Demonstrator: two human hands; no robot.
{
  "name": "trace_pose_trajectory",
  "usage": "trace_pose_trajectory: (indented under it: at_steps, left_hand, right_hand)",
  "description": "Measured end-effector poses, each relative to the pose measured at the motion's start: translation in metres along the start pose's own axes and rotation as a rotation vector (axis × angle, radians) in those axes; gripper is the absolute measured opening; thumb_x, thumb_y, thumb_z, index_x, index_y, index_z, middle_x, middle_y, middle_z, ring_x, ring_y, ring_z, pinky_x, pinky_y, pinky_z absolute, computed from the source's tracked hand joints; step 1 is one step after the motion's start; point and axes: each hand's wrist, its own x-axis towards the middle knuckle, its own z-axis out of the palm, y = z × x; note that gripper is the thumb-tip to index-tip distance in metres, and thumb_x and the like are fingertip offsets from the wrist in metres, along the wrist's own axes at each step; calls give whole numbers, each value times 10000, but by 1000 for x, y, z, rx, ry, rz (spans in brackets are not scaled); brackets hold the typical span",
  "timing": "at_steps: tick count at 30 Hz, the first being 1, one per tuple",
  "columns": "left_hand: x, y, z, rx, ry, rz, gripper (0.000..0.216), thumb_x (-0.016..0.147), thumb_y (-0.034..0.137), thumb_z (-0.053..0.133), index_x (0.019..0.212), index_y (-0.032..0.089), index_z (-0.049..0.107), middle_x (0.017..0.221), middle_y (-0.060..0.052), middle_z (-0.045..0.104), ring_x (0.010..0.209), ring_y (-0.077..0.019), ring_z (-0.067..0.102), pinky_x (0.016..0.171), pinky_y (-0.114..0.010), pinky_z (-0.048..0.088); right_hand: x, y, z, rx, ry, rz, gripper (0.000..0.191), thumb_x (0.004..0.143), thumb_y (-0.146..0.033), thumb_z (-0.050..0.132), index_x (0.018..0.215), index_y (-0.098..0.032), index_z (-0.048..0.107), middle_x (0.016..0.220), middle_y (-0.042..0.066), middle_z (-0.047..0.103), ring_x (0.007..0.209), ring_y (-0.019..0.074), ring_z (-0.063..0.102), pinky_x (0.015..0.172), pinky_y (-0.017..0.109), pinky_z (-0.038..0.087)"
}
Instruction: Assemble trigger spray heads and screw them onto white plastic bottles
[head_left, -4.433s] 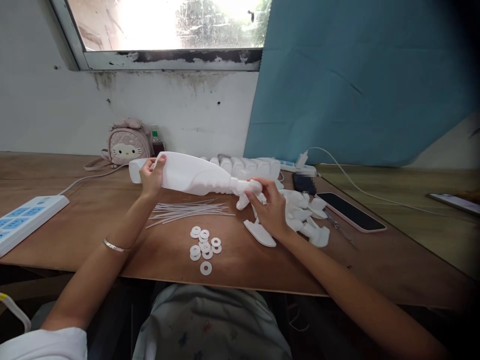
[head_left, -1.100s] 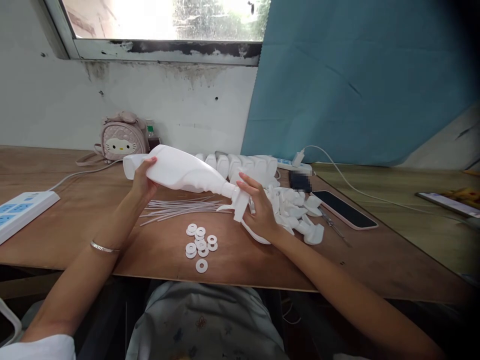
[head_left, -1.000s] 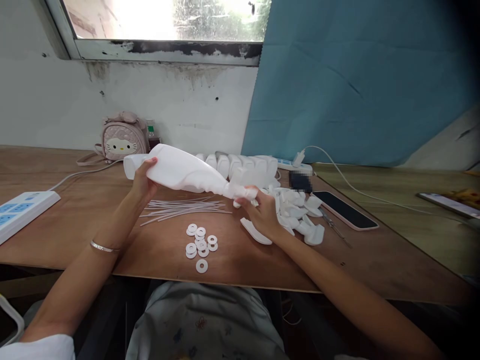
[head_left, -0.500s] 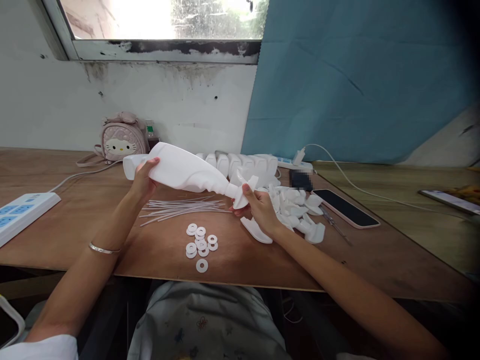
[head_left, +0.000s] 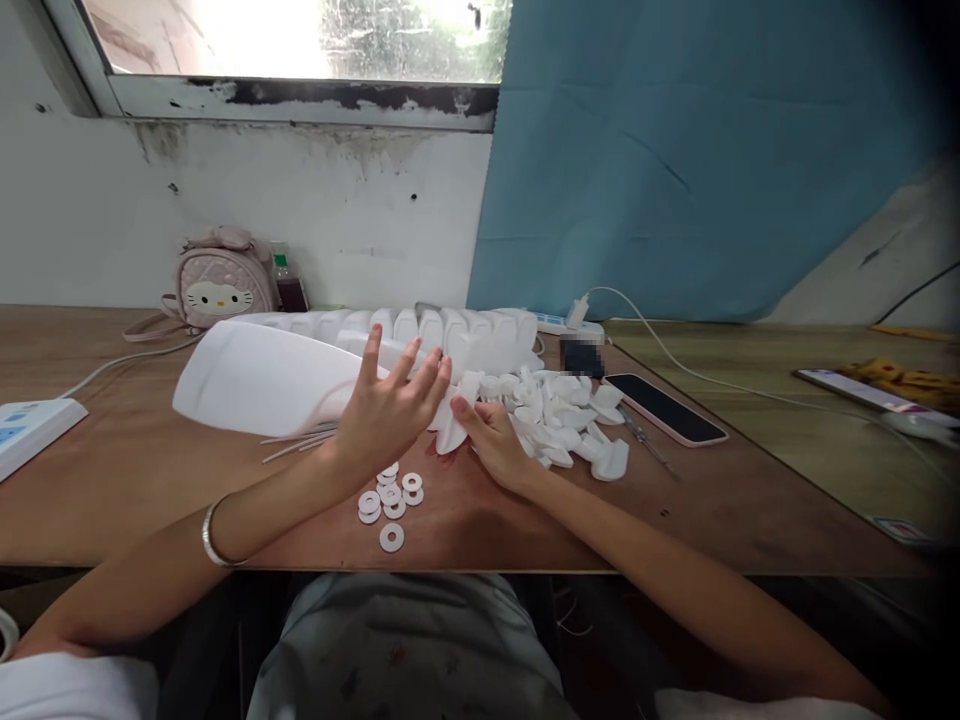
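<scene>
A large white plastic bottle [head_left: 262, 378] is held lying on its side, above the brown wooden table [head_left: 112, 480], its base turned to the left and its neck end to the right. The left hand [head_left: 386, 412] is laid over the neck end with the palm against the plastic and the fingers spread wide and lifted; a firm grasp cannot be made out. A silver bangle [head_left: 211, 520] is worn on that wrist. The right hand [head_left: 489, 440] is set just beside the left one, its fingers curled around a small white trigger piece [head_left: 451, 428] at the mouth of the bottle; how tightly it is pinched cannot be told.

A bundle of thin white tubes [head_left: 296, 440] is partly covered by the bottle and the left forearm. A cluster of white washers [head_left: 388, 497] is seen on the table below the hands, one lying a little apart toward the near edge. A heap of white trigger parts [head_left: 559, 420] is spread just to the right of the right hand, and a row of white bottles [head_left: 450, 335] is laid behind it. A dark phone [head_left: 664, 407] is placed further right, a white power strip [head_left: 22, 432] at the far left, and a pink bag [head_left: 223, 288] against the wall
</scene>
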Motion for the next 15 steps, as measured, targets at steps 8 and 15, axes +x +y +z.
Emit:
trace_pose_trajectory:
  at_steps: [8,15]
  left_hand:
    - [-7,-18,-29,149,84,-135,154,668,187,538,810,214,591,819,-69,627,894,-286,549,974,-485,220]
    - [-20,-56,-98,105,411,-524,291,588,238,670,862,159,608,770,-15,566,782,-216,522,830,-361,355]
  right_hand:
    - [-2,8,1,189,-142,65,633,755,-670,324,696,-124,637,603,72,650,529,136,591,511,257,484]
    - [-3,13,3,160,-133,97,617,767,-643,344,635,-113,630,568,69,643,478,116,572,483,232,461]
